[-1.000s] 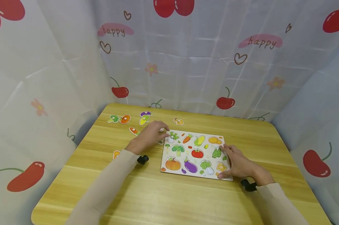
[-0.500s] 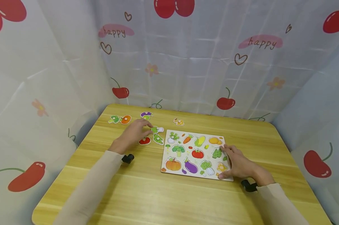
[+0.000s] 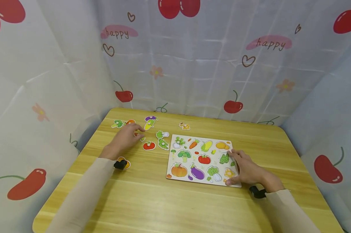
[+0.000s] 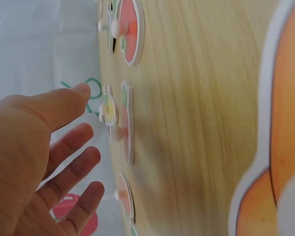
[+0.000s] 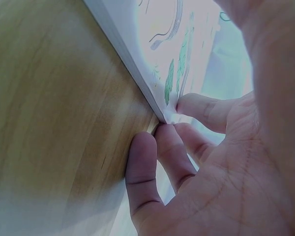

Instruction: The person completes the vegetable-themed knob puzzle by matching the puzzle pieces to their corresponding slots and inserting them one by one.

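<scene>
My left hand (image 3: 123, 139) hovers low over a carrot puzzle piece (image 4: 128, 123), partly covering it in the head view. In the left wrist view its fingers are spread and loosely bent, holding nothing, apart from the knobbed pieces. Beside the carrot lie a tomato piece (image 3: 149, 146) and a corn piece (image 3: 149, 125). Along the right side of the wooden vegetable puzzle board (image 3: 172, 158) rests my right hand (image 3: 249, 169). Its thumb touches the lower right corner of the board; other fingertips (image 5: 168, 135) press against the board's edge.
Loose pieces lie left of the board and behind it: a bok choy (image 3: 162, 134), a leafy green (image 3: 163, 144), an eggplant (image 3: 151, 118), broccoli (image 3: 117, 123), a pumpkin (image 3: 130, 121), a mushroom (image 3: 184, 126). A rounded orange piece (image 3: 127, 164) lies below the left wrist camera.
My left hand has moved left from the board's upper left corner, past the bok choy piece, to the carrot piece. The right hand and the board have stayed in place.
</scene>
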